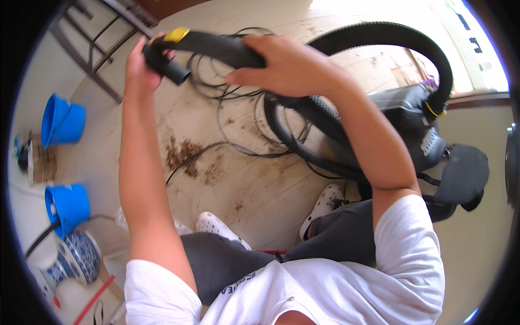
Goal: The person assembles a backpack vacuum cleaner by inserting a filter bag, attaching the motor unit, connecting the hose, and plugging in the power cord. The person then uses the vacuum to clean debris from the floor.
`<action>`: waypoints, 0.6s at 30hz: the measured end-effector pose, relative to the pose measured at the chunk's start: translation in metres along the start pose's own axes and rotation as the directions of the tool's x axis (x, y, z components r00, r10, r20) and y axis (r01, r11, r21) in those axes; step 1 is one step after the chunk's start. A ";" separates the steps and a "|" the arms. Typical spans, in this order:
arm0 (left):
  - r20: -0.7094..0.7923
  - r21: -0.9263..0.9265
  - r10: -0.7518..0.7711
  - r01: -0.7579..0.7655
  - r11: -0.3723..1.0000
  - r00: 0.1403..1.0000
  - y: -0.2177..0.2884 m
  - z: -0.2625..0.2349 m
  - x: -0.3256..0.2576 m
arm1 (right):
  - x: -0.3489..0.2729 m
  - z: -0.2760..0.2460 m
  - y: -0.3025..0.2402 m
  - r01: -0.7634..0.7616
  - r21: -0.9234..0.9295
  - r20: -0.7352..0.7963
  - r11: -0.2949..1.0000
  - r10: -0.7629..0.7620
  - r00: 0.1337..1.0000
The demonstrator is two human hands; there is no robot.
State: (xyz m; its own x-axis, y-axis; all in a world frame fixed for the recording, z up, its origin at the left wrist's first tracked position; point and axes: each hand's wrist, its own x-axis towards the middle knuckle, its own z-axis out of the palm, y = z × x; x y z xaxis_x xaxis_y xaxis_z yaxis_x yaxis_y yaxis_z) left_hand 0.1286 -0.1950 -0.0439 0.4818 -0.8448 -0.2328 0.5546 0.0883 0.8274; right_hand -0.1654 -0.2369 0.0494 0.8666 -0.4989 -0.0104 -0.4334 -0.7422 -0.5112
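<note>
I hold up a black vacuum handle (216, 47) with a yellow button near its left end. My left hand (140, 66) grips the handle's open tube end at the upper left. My right hand (284, 65) is wrapped around the handle further right, where the ribbed black hose (401, 33) begins. The hose arcs up and over to the grey vacuum body (411, 116) on the floor at the right. A tangle of black power cord (244, 116) lies on the pale wooden floor below my hands.
Two blue buckets (64, 122) (67, 206) stand at the left, with a blue-and-white ceramic jar (76, 259) near them. A metal chair frame (95, 46) is at the upper left. A patch of brown dirt (189, 157) marks the floor. My white clogs (325, 203) show below.
</note>
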 end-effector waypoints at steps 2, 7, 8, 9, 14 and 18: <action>-0.019 -0.020 -0.026 0.025 0.999 0.999 -0.003 -0.007 0.002 | 0.002 0.004 0.000 -0.030 0.056 0.027 0.998 0.029 0.999; -0.143 -0.134 -0.036 0.017 0.991 0.989 0.002 -0.008 0.000 | -0.004 0.003 -0.002 -0.079 0.236 0.153 0.968 0.043 0.987; -0.147 -0.127 -0.030 0.011 0.992 0.989 0.005 -0.007 -0.001 | -0.006 0.006 -0.001 -0.073 0.253 0.136 0.965 0.039 0.990; -0.156 -0.136 -0.036 0.015 0.991 0.987 0.006 -0.006 -0.004 | -0.009 0.006 0.002 -0.072 0.268 0.125 0.961 0.040 0.991; -0.233 -0.129 0.038 -0.069 0.989 0.972 0.019 -0.018 -0.011 | -0.015 -0.001 0.004 -0.100 0.244 0.185 0.965 0.054 0.981; -0.300 -0.029 0.144 -0.160 0.987 0.943 0.021 -0.016 -0.010 | -0.019 -0.006 0.001 -0.104 0.279 0.112 0.955 0.075 0.991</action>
State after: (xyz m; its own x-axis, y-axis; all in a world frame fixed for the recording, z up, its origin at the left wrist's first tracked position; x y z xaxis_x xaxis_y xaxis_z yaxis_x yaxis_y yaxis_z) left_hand 0.1462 -0.1763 -0.0319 0.7379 -0.6253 -0.2538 0.4899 0.2376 0.8388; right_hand -0.1833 -0.2306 0.0541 0.8539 -0.4997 -0.1453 -0.4349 -0.5318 -0.7267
